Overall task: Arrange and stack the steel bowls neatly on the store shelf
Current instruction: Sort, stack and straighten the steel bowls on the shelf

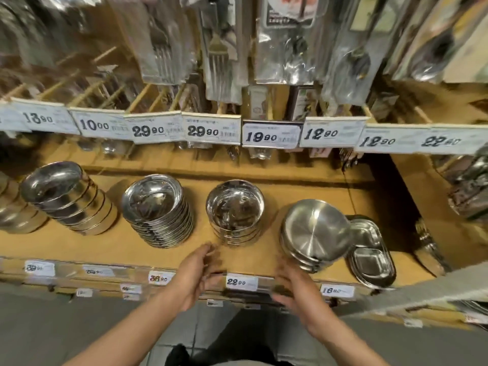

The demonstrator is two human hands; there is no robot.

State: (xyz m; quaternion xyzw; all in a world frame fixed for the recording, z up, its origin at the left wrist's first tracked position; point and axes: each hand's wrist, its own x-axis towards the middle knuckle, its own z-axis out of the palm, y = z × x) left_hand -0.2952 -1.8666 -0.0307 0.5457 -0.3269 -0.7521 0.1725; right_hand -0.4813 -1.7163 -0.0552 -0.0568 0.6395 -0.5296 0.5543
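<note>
On the wooden shelf (pixel 111 249) stand four piles of steel dishes, and both hands hang at its front edge, empty. Left hand (pixel 196 276) has its fingers loosely bent, the tips near the foot of the short bowl stack (pixel 235 215) but not touching it; right hand (pixel 293 283) is spread and relaxed, blurred, just below the tilted plate stack (pixel 314 233). Neither grasps anything.

To the left are a tall stack of shallow bowls (pixel 158 210) and a leaning bowl stack (pixel 68 199), whose column slants back and to the left. Beside the plates, touching them, lies a pile of oval trays (pixel 372 257).

My judgement of the handling: polished steel is stiff and will not crush, so a firm grip is safe, but the walls are smooth and slippery (and a whole stack is likely heavy). Nested bowls can slide on one another, so a pile is best held low, palms on opposite sides near the base, not lifted by the top rim alone. The tilted plates look the likeliest to slip forward off the edge, above the price tag (pixel 241 282).
</note>
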